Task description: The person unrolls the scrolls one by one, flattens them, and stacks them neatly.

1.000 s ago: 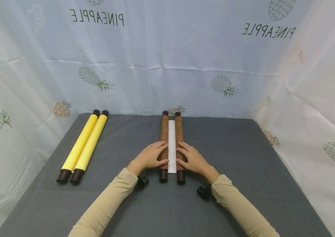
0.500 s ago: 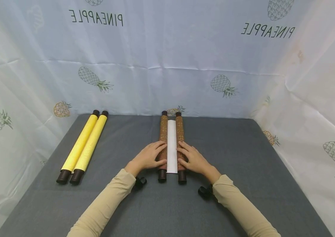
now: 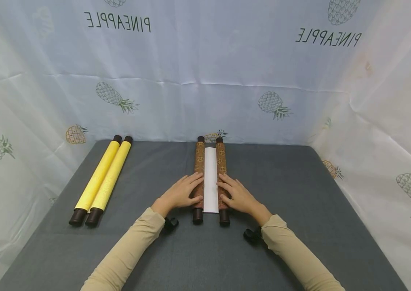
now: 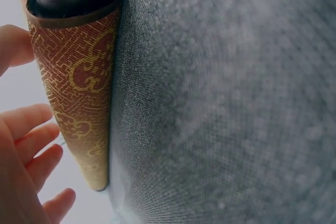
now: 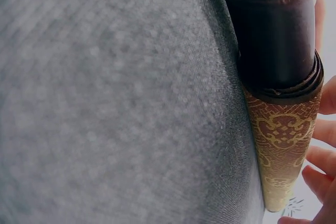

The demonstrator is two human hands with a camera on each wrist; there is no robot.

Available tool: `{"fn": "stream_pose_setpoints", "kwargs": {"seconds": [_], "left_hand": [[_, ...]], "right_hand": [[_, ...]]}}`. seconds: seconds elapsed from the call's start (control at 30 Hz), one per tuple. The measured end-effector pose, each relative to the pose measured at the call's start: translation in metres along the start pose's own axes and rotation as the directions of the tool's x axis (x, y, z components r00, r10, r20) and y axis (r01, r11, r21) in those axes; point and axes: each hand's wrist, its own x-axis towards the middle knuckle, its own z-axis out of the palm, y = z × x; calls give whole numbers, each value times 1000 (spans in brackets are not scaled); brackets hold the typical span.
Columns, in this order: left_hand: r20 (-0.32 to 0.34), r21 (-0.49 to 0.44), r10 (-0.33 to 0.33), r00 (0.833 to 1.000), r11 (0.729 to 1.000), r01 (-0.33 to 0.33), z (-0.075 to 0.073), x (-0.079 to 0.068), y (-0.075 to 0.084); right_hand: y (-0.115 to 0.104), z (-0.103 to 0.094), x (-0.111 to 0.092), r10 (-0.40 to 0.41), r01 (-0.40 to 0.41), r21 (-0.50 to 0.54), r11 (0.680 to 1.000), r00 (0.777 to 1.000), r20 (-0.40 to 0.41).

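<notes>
A brown scroll with gold-patterned brocade lies partly unrolled at the middle of the table, its left roll and right roll apart, roughly upright in the head view. White paper shows between them. My left hand rests on the left roll's nearer half, thumb and fingers spread and mostly straight. On the right roll, my right hand rests the same way. The left wrist view shows fingertips against the brocade. In the right wrist view, the dark end knob is close up, with fingers beyond the roll.
A yellow scroll with two rolls side by side and dark end knobs lies slanted at the left of the grey-covered table. A white pineapple-print curtain rises behind the table's far edge and along both sides.
The two brown rolls have moved slightly apart, left roll to the left and right roll to the right, with my hands on them. The white strip is wider. The yellow scroll stays put.
</notes>
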Motion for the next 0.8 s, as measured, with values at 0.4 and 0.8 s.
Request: {"fn": "stream_pose_setpoints", "kwargs": {"seconds": [0.4, 0.8], "left_hand": [[14, -34, 1, 1000, 999, -1, 0, 0, -1], [19, -46, 4, 1000, 999, -3, 0, -1, -2]], "right_hand": [[0, 0, 0, 27, -27, 11, 1000, 999, 30], [2, -1, 0, 42, -42, 5, 999, 998, 56]]}}
